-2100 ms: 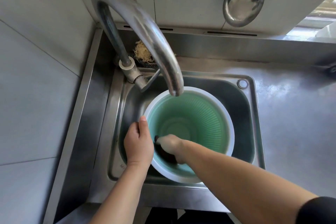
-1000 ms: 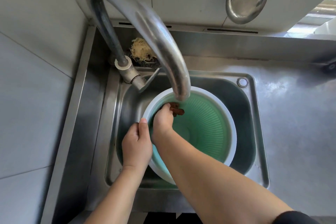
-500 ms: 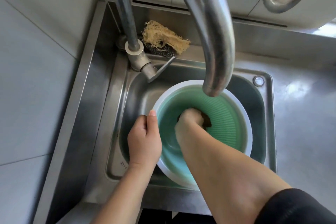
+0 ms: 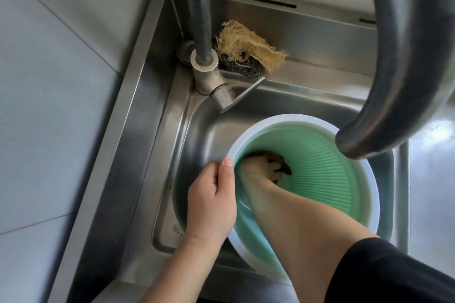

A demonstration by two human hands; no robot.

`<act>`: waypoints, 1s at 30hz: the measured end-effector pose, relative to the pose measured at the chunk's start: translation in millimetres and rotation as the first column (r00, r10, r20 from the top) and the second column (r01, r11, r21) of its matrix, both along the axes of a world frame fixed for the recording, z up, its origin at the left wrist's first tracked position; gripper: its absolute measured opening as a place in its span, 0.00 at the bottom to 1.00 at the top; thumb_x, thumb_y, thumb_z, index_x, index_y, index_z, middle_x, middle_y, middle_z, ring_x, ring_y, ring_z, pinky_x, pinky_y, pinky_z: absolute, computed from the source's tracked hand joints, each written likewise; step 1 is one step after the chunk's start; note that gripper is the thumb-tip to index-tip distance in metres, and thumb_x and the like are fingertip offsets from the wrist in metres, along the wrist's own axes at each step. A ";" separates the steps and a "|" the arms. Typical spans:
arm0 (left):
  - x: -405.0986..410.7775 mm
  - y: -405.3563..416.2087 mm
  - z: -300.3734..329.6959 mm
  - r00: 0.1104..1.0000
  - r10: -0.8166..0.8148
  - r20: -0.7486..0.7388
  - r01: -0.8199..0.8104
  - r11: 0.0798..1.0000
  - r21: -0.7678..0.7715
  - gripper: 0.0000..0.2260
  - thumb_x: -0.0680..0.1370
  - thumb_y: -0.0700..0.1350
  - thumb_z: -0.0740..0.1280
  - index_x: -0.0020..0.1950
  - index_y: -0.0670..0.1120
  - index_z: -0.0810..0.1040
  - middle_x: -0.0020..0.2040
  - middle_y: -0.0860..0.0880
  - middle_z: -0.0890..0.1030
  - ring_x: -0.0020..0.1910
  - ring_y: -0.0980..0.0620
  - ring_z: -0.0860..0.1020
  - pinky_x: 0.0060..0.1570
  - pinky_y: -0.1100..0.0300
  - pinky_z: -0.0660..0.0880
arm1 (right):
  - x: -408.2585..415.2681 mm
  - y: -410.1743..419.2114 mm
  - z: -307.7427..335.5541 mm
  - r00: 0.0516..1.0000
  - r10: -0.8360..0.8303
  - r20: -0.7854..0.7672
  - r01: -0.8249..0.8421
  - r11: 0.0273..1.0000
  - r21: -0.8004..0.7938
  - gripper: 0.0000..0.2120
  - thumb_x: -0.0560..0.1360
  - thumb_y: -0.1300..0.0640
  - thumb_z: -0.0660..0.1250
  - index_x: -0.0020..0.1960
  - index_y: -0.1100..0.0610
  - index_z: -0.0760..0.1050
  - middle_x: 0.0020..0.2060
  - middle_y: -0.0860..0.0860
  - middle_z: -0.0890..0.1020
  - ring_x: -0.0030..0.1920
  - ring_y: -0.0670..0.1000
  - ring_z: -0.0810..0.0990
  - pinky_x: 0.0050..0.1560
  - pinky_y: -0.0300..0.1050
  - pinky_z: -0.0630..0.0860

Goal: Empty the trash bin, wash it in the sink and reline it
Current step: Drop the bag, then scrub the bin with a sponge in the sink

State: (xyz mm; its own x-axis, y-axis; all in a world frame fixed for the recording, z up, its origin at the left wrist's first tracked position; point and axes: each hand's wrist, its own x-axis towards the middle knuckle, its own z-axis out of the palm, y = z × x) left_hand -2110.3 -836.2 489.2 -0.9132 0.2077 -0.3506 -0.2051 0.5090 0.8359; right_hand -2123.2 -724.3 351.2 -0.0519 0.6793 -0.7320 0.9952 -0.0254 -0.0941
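Note:
A round trash bin (image 4: 327,174), mint green and ribbed inside with a white rim, sits tilted in the steel sink (image 4: 197,130). My left hand (image 4: 211,199) grips the bin's left rim, thumb over the edge. My right hand (image 4: 261,167) reaches deep inside the bin and presses a dark brown scrubbing pad (image 4: 280,162) against the inner left wall. The pad is mostly hidden by my fingers. No water runs from the spout.
The curved steel faucet (image 4: 408,69) arches over the bin, its riser (image 4: 199,15) at the sink's back left with a lever handle (image 4: 243,96). A tan loofah (image 4: 248,47) on a dark scourer lies behind the basin. Tiled wall on the left, steel counter (image 4: 430,179) on the right.
My right hand has moved around inside the bin with the pad, from the near wall up to the far left rim, then down onto the left inner wall. My head came closer. Left hand kept its grip.

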 end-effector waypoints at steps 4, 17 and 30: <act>0.7 0.4 1.9 1.000 0.009 -0.005 -0.009 1.000 0.008 0.20 0.81 0.55 0.59 0.30 0.52 0.66 0.26 0.56 0.70 0.27 0.58 0.67 0.29 0.69 0.65 | 17.6 -16.4 -9.4 0.885 0.465 0.032 -0.466 0.883 0.051 0.36 0.79 0.50 0.56 0.79 0.63 0.44 0.76 0.63 0.51 0.67 0.69 0.63 0.68 0.62 0.65; 4.1 2.8 8.8 0.995 0.096 -0.026 -0.097 0.995 -0.035 0.22 0.80 0.56 0.60 0.30 0.48 0.61 0.24 0.55 0.69 0.26 0.55 0.64 0.27 0.61 0.62 | 73.5 8.0 14.8 0.361 0.920 -0.151 -0.917 0.322 -0.235 0.28 0.83 0.54 0.52 0.80 0.57 0.47 0.79 0.60 0.52 0.73 0.67 0.59 0.70 0.60 0.63; 4.6 -4.3 7.9 0.996 0.079 0.029 -0.078 0.996 -0.031 0.23 0.81 0.57 0.61 0.31 0.47 0.61 0.24 0.54 0.65 0.26 0.54 0.62 0.29 0.55 0.62 | 81.5 13.7 -2.1 0.235 0.902 0.362 -0.892 0.348 -0.288 0.24 0.84 0.59 0.50 0.78 0.65 0.56 0.76 0.64 0.61 0.73 0.70 0.61 0.64 0.70 0.69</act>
